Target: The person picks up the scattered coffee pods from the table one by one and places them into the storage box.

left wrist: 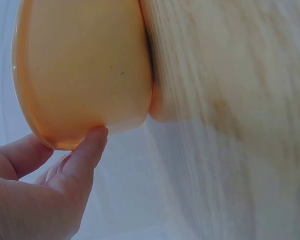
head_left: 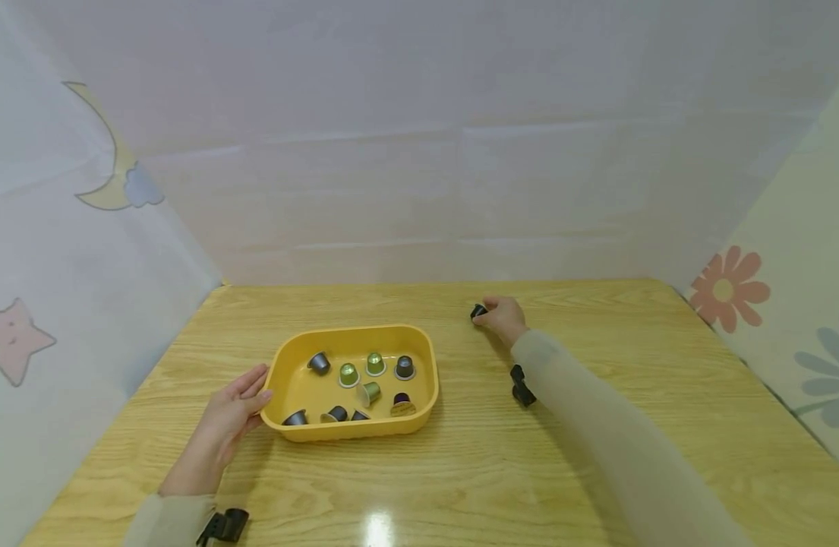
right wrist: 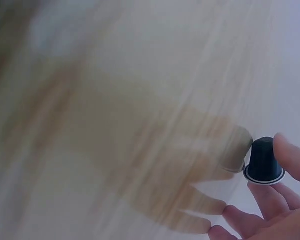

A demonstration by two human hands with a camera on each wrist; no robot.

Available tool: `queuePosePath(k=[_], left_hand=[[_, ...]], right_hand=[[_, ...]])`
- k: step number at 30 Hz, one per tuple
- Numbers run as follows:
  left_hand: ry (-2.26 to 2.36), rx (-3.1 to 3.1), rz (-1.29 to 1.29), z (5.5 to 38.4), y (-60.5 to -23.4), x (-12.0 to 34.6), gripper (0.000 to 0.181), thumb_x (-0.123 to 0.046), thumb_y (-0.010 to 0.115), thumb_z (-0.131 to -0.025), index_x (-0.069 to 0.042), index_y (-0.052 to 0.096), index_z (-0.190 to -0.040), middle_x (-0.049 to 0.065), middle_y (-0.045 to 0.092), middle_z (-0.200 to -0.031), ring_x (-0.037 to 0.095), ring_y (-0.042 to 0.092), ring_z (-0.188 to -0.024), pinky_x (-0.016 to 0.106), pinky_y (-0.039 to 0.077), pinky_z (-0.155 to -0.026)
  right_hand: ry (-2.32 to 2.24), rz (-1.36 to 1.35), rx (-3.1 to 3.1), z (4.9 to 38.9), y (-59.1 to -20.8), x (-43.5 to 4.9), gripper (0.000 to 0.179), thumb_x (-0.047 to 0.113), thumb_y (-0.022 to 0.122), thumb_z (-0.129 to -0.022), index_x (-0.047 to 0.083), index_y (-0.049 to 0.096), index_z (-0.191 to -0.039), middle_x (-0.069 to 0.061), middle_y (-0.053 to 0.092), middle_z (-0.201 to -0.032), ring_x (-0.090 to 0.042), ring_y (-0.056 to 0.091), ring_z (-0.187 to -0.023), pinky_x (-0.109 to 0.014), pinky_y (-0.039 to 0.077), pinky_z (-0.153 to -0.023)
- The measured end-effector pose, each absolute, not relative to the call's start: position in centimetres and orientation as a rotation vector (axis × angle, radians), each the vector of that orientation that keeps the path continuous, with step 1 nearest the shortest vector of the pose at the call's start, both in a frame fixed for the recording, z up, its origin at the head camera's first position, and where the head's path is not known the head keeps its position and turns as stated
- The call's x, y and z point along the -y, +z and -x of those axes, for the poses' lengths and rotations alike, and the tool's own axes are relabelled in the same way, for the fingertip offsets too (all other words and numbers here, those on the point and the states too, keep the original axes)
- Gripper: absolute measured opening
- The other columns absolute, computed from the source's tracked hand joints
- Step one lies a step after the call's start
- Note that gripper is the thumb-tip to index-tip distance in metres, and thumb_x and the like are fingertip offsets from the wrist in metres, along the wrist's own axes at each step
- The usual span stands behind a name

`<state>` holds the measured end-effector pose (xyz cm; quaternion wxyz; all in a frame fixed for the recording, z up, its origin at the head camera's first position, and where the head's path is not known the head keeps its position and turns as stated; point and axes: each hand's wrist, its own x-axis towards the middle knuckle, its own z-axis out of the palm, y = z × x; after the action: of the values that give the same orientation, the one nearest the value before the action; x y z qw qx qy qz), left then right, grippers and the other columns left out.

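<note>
My left hand (head_left: 231,410) holds the left end of a yellow tray (head_left: 354,434), thumb at the rim and fingers against the outer wall. Up close in the left wrist view, the hand (left wrist: 55,185) pinches the rim of that tray (left wrist: 90,65). Several coffee capsules lie scattered inside, among them a green one (head_left: 348,374), a dark grey one (head_left: 405,368) and a purple one (head_left: 402,403). To the right of the tray, toward the table's back, my right hand (head_left: 504,319) pinches a black coffee capsule (right wrist: 264,160) between thumb and fingers, close to the table surface.
The wooden table (head_left: 460,486) is glossy and mirrors the right hand and capsule. A pale sheet (head_left: 419,197) hangs behind its back edge and along both sides. Each sleeve carries a black wrist mount, such as the left one (head_left: 224,524).
</note>
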<state>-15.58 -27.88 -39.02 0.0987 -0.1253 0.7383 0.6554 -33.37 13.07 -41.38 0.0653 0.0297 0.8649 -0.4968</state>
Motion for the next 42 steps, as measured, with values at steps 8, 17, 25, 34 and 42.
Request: queuePosePath(k=[8, 17, 25, 34, 42], left_hand=[[1.946, -2.180, 0.372, 15.7, -39.0, 27.7, 0.064, -0.005, 0.044, -0.107, -0.004, 0.010, -0.161, 0.015, 0.014, -0.166, 0.033, 0.024, -0.147, 0.016, 0.052, -0.086], [1.941, -2.183, 0.369, 15.7, -39.1, 27.7, 0.064, -0.005, 0.044, -0.107, -0.003, 0.010, -0.161, 0.016, 0.014, -0.166, 0.034, 0.024, -0.147, 0.016, 0.052, -0.087], [1.936, -2.183, 0.372, 15.9, -39.1, 27.9, 0.065, -0.006, 0.046, -0.107, -0.004, 0.011, -0.161, 0.015, 0.014, -0.166, 0.024, 0.034, -0.144, 0.016, 0.052, -0.085], [1.936, -2.184, 0.381, 16.0, -39.1, 28.3, 0.065, -0.007, 0.046, -0.107, -0.005, 0.011, -0.161, 0.014, 0.014, -0.166, 0.010, 0.044, -0.135, 0.016, 0.052, -0.085], [1.948, -2.174, 0.358, 16.0, -39.3, 28.5, 0.065, -0.006, 0.045, -0.107, -0.005, 0.010, -0.161, 0.015, 0.013, -0.166, -0.012, 0.056, -0.103, 0.017, 0.053, -0.084]], right_hand=[[-1.380, -0.106, -2.716, 33.7, -41.5, -12.9, 0.050, 0.006, 0.068, -0.095, -0.003, 0.053, -0.143, -0.025, 0.052, -0.145, -0.040, 0.046, -0.136, -0.048, 0.040, -0.112], [-1.404, -0.150, -2.707, 33.6, -41.5, -13.2, 0.046, 0.007, 0.068, -0.095, -0.004, 0.057, -0.139, -0.025, 0.055, -0.141, -0.041, 0.048, -0.133, -0.049, 0.041, -0.111], [-1.553, -0.136, -2.566, 32.8, -41.0, -13.4, 0.050, 0.006, 0.069, -0.095, -0.005, 0.054, -0.141, -0.026, 0.051, -0.144, -0.041, 0.048, -0.134, -0.047, 0.044, -0.109], [-1.667, -0.149, -2.494, 31.8, -39.7, -13.3, 0.048, 0.005, 0.067, -0.096, -0.006, 0.053, -0.141, -0.026, 0.050, -0.145, -0.039, 0.050, -0.133, -0.045, 0.043, -0.110], [-1.704, -0.091, -2.468, 30.6, -38.8, -13.4, 0.051, 0.009, 0.065, -0.099, -0.008, 0.049, -0.144, -0.027, 0.045, -0.149, -0.041, 0.042, -0.139, -0.049, 0.037, -0.114]])
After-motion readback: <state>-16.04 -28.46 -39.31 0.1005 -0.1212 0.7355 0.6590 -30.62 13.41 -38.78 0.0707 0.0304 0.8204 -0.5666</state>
